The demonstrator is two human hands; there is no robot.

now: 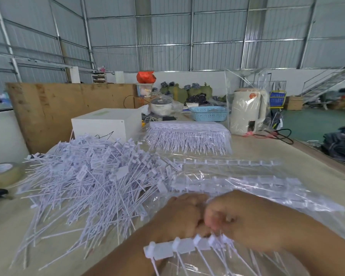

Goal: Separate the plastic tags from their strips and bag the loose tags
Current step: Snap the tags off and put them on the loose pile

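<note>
Head view: I see both my hands knuckle to knuckle at the table's near edge. My left hand and right hand curl round one strip, its tags hanging down toward me. The loose tags are heaped toward the left edge. A bag holding more strips lies just beyond my hands, another stack farther back.

A single head-worn view is given, looking forward and down from close above the beige cloth-covered surface, with the grey corrugated metal wall seen far beyond it.
</note>
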